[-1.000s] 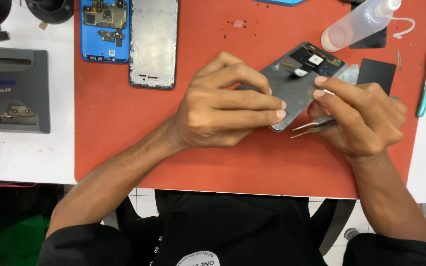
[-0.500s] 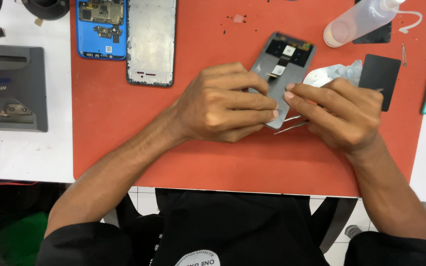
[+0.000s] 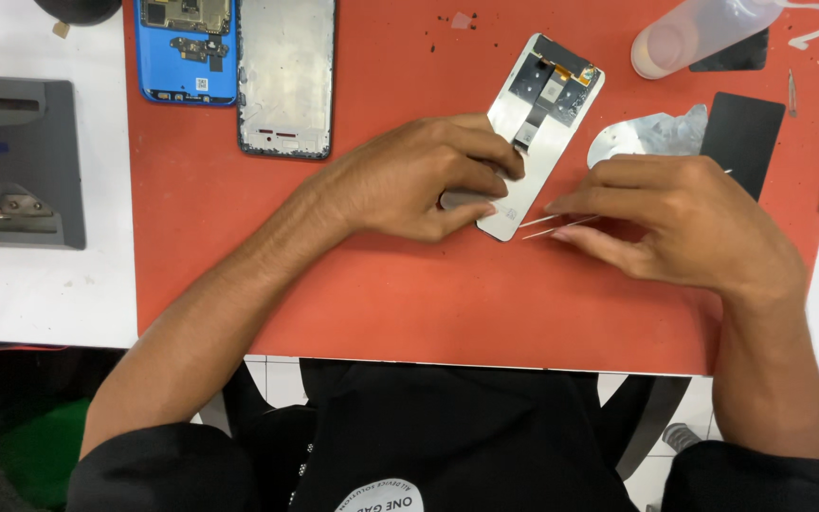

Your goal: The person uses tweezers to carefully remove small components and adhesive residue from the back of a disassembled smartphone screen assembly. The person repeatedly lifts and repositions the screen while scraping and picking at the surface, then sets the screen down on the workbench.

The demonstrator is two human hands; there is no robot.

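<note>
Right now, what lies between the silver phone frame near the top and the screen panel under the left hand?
Only bare red mat in the head view: nothing sits between the silver frame and the screen panel that the left hand presses down.

Just one head cam, looking straight down from above, fairly close over the red work mat (image 3: 409, 313), desk edge and lap at the bottom.
</note>
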